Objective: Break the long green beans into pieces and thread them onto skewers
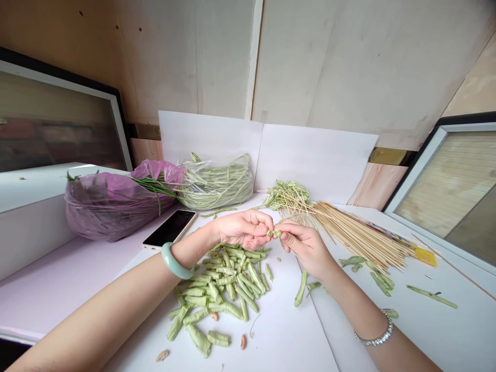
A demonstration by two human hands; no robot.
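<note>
My left hand [248, 228] and my right hand [306, 248] meet above the table, fingers pinched on a green bean [275, 234]. Its short, knobbly middle shows between the two sets of fingertips; the rest is mostly hidden by the fingers. Below my left hand lies a loose pile of broken bean pieces [228, 281]. A few light brown bean seeds [243, 341] are scattered at the pile's front edge. Under my right hand a longer bean piece [301, 288] is partly visible; I cannot tell whether it touches the hand.
Bamboo skewers [356, 232] lie fanned on the right, beside a heap of threaded beans [289, 195]. A phone [169, 229] rests left of my hands. Behind it stand a clear bag of long beans [220, 181] and a purple bag of greens [112, 206]. White panels [318, 160] stand behind.
</note>
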